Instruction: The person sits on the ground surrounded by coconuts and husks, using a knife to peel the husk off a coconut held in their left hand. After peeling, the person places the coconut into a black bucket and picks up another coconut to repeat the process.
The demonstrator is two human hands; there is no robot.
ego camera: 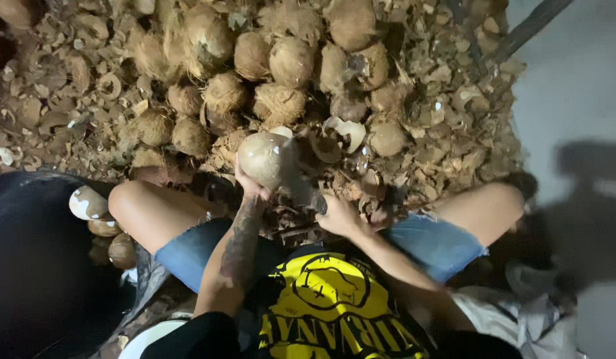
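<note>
Person seen from above: black shirt (pixel 334 306) with large yellow printed face and lettering; cut-off blue denim shorts (pixel 434 242), frayed at the hems; bare knees; dark tattoo along the left forearm (pixel 241 246).

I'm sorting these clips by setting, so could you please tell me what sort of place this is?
Probably an informal coconut-shelling spot on bare ground. A heap of husked coconuts lies on broken shell pieces, and the left hand holds a peeled coconut while the right hand grips a blade.
</note>
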